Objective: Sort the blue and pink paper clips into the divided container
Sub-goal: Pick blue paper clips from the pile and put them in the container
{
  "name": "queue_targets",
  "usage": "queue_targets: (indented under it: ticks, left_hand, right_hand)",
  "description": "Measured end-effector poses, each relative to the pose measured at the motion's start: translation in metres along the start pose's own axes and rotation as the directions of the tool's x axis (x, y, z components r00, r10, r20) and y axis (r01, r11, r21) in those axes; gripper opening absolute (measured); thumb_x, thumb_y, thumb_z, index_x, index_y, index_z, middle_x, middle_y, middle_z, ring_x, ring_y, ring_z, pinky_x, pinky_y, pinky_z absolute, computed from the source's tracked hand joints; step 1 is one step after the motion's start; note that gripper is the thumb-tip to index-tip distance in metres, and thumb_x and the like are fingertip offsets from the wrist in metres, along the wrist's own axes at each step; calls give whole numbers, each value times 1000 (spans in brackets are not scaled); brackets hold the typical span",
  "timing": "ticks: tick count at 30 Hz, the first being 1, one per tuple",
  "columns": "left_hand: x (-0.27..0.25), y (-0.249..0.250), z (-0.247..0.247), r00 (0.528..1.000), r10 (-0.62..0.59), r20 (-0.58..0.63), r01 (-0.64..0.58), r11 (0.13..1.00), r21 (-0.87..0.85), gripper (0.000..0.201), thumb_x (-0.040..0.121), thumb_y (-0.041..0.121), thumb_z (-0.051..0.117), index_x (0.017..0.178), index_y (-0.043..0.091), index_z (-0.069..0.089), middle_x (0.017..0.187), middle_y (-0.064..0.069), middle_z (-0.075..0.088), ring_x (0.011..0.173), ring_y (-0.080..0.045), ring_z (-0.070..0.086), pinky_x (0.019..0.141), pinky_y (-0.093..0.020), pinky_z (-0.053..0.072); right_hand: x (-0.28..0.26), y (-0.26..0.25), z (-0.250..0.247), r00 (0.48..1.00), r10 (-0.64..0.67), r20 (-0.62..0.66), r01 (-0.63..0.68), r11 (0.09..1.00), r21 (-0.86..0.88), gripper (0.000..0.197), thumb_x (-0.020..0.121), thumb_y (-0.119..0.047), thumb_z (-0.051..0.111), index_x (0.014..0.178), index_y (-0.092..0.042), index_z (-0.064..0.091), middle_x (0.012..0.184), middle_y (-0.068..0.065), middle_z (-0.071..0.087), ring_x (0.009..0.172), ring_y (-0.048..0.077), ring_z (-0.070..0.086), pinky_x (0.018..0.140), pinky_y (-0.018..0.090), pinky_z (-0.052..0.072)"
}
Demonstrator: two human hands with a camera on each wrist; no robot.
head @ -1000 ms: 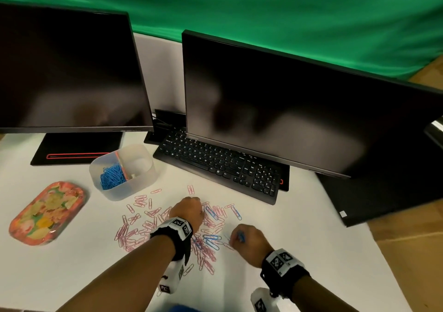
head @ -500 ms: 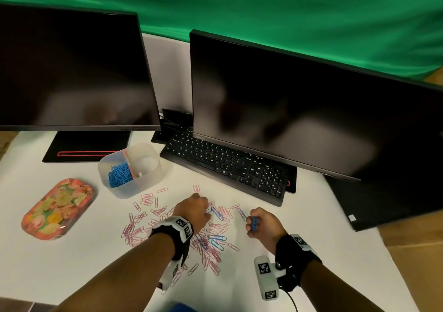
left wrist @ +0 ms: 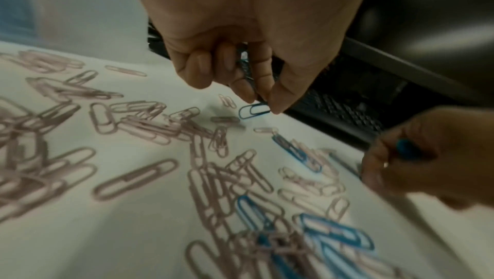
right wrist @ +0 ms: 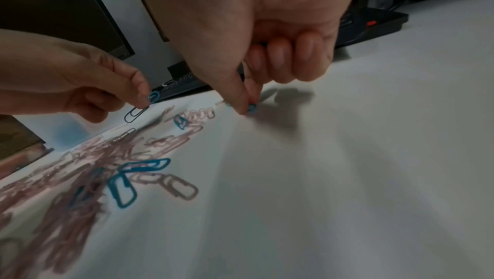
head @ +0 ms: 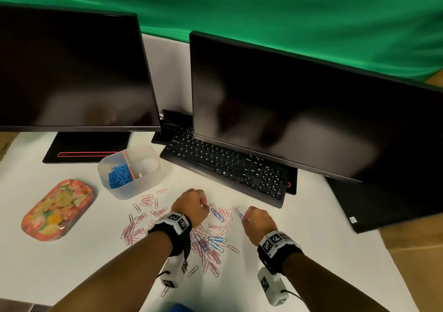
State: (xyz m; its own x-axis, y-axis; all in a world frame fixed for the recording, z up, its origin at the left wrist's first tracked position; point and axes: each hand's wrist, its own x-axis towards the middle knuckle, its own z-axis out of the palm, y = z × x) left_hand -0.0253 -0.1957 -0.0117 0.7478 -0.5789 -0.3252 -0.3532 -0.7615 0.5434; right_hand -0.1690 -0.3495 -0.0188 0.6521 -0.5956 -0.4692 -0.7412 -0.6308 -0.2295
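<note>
A clear divided container (head: 141, 187) stands left of the keyboard, with blue paper clips (head: 119, 175) heaped in its left compartment. Pink paper clips (head: 141, 228) lie scattered on the white table, with a few blue ones (head: 217, 241) among them. My left hand (left wrist: 263, 101) pinches a blue clip (left wrist: 252, 110) at the pile's far edge, and more blue clips show inside its curled fingers. My right hand (right wrist: 247, 106) pinches another blue clip (right wrist: 251, 107) lying on the table at the pile's right edge, its other fingers curled.
A black keyboard (head: 227, 165) lies just beyond both hands, under the right monitor (head: 299, 110). A second monitor (head: 72, 72) stands at the left on its stand. A flowered tray (head: 57, 208) sits at the left of the table.
My right hand lifted a blue clip, then came down further forward on another one. My left hand edged forward to a blue clip at the pile's far edge.
</note>
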Motion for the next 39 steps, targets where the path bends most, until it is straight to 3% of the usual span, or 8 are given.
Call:
queue_targets:
  ticks: [6, 10, 16, 18, 21, 24, 28, 39]
  left_hand:
    - [-3, -2, -11, 992, -113, -53, 83, 915, -396, 13, 76, 11, 67, 70, 21, 62, 70, 4, 66, 71, -19, 64, 65, -24, 51]
    - [-2, -3, -9, 985, -137, 104, 172, 828, -534, 20, 86, 6, 51, 96, 18, 64, 74, -2, 64, 59, -16, 54, 55, -23, 42]
    - [-4, 4, -8, 904, -191, 383, 417, 190, -889, 23, 84, 4, 34, 72, 8, 53, 64, -6, 44, 52, -18, 40, 52, -26, 31]
    - [-3, 6, -7, 885, -177, 430, 454, 131, -881, 18, 84, 9, 38, 70, 10, 49, 63, -5, 45, 51, -19, 40, 51, -26, 31]
    - [0, 10, -2, 934, -171, 312, 353, 555, -753, 11, 86, 12, 52, 75, 11, 55, 69, -4, 51, 53, -17, 44, 50, -23, 34]
    - [-1, 10, 5, 984, 93, 151, -75, 990, -116, 11, 86, 19, 60, 95, 22, 66, 90, -1, 65, 80, -18, 62, 69, -26, 49]
    - [-1, 9, 11, 923, 283, 261, -355, 888, 293, 25, 91, 20, 54, 113, 28, 64, 114, 1, 55, 97, -23, 61, 82, -31, 49]
    - [-4, -1, 11, 936, 236, 263, -317, 888, 332, 12, 92, 21, 50, 102, 19, 57, 108, -3, 57, 92, -24, 60, 79, -33, 50]
  right_hand:
    - [9, -7, -2, 991, 69, 118, -64, 997, -44, 24, 93, -23, 50, 108, -7, 60, 113, 12, 66, 99, 26, 65, 69, 27, 51]
    - [-1, -5, 0, 985, 32, 167, -26, 999, -36, 26, 93, -25, 47, 110, -8, 58, 113, 11, 65, 98, 27, 64, 69, 28, 49]
    - [-17, 0, 0, 986, -99, 137, 61, 964, 260, 34, 96, -26, 40, 64, -16, 41, 70, 1, 49, 78, 24, 46, 64, 29, 35]
    - [-16, 4, 1, 996, -59, 73, 30, 935, 354, 36, 95, -22, 43, 61, -14, 36, 63, -1, 41, 74, 24, 42, 63, 31, 34]
    - [-20, 11, 1, 999, -45, 1, 43, 954, 298, 18, 93, -24, 45, 82, -12, 51, 78, 3, 59, 77, 24, 55, 65, 27, 43]
    - [-29, 15, 4, 985, -174, 11, 171, 974, 149, 25, 90, -21, 47, 115, -19, 52, 103, 2, 64, 93, 21, 61, 72, 23, 47]
    - [-33, 18, 13, 948, -318, 18, 319, 946, -53, 33, 94, -21, 44, 125, -24, 55, 120, 1, 60, 107, 23, 59, 90, 31, 49]
    - [-29, 3, 15, 947, -268, 178, 305, 924, -230, 27, 95, -19, 49, 120, -9, 51, 121, 9, 49, 104, 29, 61, 88, 39, 53]
